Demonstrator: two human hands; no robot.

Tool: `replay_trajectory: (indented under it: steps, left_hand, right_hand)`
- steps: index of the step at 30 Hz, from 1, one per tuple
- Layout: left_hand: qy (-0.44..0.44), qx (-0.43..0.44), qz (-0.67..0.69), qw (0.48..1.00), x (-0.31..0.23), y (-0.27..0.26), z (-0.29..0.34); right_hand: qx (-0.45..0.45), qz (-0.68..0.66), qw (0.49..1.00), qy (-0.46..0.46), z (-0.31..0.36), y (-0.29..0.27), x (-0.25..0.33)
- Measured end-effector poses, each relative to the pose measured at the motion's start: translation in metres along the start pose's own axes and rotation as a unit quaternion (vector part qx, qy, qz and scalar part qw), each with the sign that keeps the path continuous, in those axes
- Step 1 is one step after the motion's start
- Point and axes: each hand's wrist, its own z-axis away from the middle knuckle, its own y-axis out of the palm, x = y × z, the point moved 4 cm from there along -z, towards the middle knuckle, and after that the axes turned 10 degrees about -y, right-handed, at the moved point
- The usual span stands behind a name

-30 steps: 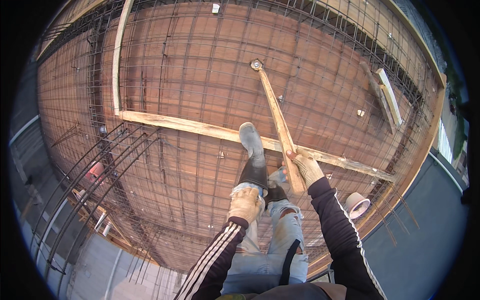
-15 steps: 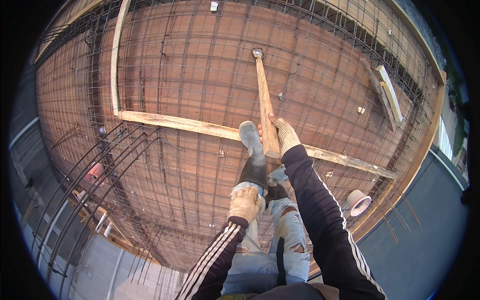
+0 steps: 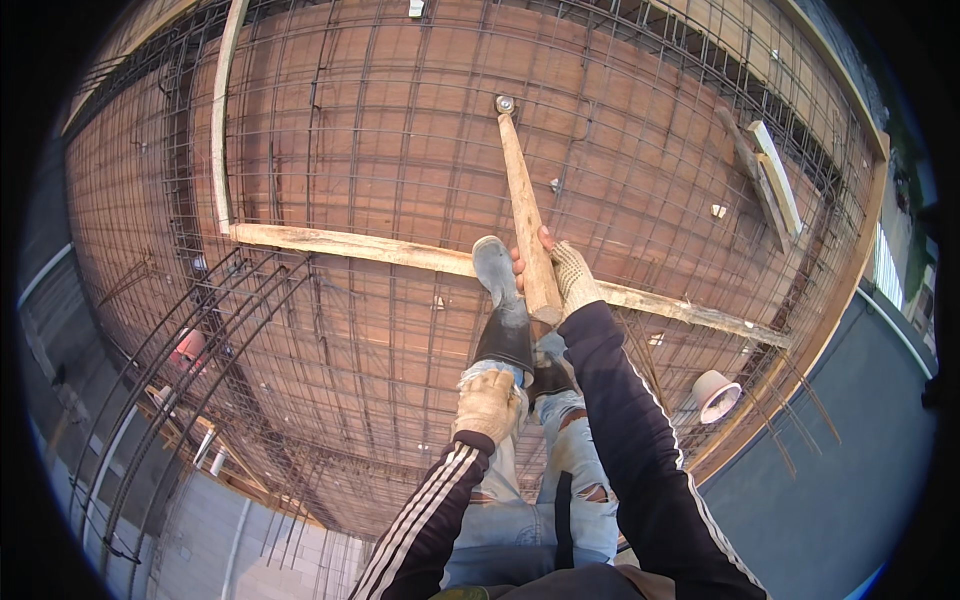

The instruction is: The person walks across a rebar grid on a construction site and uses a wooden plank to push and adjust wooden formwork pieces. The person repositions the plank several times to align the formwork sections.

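Observation:
My right hand (image 3: 566,272), in a knitted glove with bare fingertips, is closed around the thick near end of a tapered wooden pole (image 3: 523,210). The pole points away from me over the rebar mesh (image 3: 400,180). At its thin far end is a small round, metallic-looking piece (image 3: 505,104); whether the two are joined I cannot tell. My gloved left hand (image 3: 490,405) rests on my left knee, its fingers bent over the jeans. A grey boot (image 3: 493,268) on my left foot is beside the pole, at a long timber strip (image 3: 360,246).
Reddish-brown panels lie under the mesh. Another timber strip (image 3: 222,130) runs away at left. Short boards (image 3: 775,180) lie at right, near a pale bucket (image 3: 716,396). Long bars (image 3: 190,330) jut out at left, close to a red rounded object (image 3: 188,347). A wooden edge (image 3: 872,230) bounds the right side.
The view has shifted slightly, so the scene sits a little further left and up. My right hand keeps its grip on the pole, and my left hand stays on the knee.

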Motion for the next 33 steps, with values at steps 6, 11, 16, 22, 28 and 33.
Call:
replay_trajectory:
  steps: [6, 11, 16, 22, 28, 33]
  left_hand:
    - [-0.004, 0.001, -0.005, 1.000, 0.000, -0.003, -0.002]
    - [-0.015, 0.004, -0.009, 1.000, 0.001, -0.001, -0.004]
    - [-0.011, 0.005, -0.007, 1.000, -0.001, -0.002, -0.003]
    - [-0.006, 0.004, -0.009, 1.000, -0.005, -0.003, -0.003]
    - [-0.002, 0.014, -0.021, 1.000, -0.007, 0.000, -0.001]
    - [0.004, 0.008, -0.026, 1.000, -0.008, 0.001, 0.000]
  right_hand:
    - [-0.057, 0.070, 0.996, -0.003, 0.046, -0.008, -0.011]
    - [-0.087, 0.168, 0.982, 0.007, 0.102, -0.031, -0.007]
    - [-0.112, 0.200, 0.973, -0.008, 0.143, -0.051, 0.007]
    - [-0.165, 0.202, 0.965, -0.037, 0.132, -0.073, 0.032]
    - [-0.177, 0.211, 0.960, -0.040, 0.091, -0.087, 0.059]
    - [-0.154, 0.212, 0.964, -0.052, 0.073, -0.085, 0.072]
